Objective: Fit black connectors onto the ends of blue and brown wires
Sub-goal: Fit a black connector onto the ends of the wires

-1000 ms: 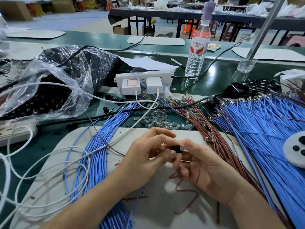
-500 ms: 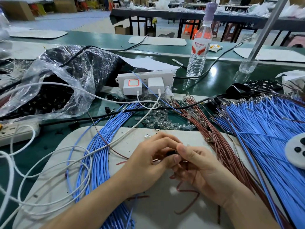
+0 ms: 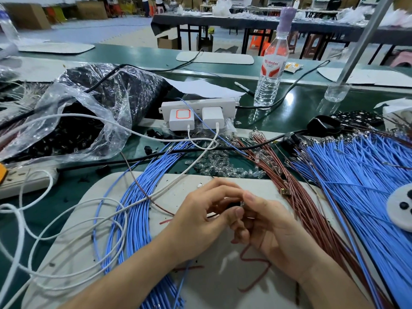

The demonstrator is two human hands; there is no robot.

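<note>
My left hand (image 3: 200, 221) and my right hand (image 3: 274, 237) meet over the grey mat (image 3: 93, 219). Between their fingertips sits a small black connector (image 3: 234, 205), mostly hidden by the fingers. The left thumb and forefinger pinch it. My right hand holds a brown wire (image 3: 256, 270) that loops down onto the mat below the palm. A bundle of blue wires (image 3: 131, 219) lies left of my hands, brown wires (image 3: 296, 197) lie to the right, and a larger spread of blue wires (image 3: 361, 186) lies beyond them. A clear bag of black connectors (image 3: 73, 121) sits at the far left.
A white power strip with two chargers (image 3: 198, 112) stands behind the mat. White cables (image 3: 66, 219) loop over the left side. A pile of clear small parts (image 3: 223, 163) lies ahead. A water bottle (image 3: 273, 63) stands at the back, and a white disc (image 3: 401, 208) at the right edge.
My hands have stayed together on the connector, with the fingers shifting slightly. The view has drifted a little, so the hands sit lower in the frame.
</note>
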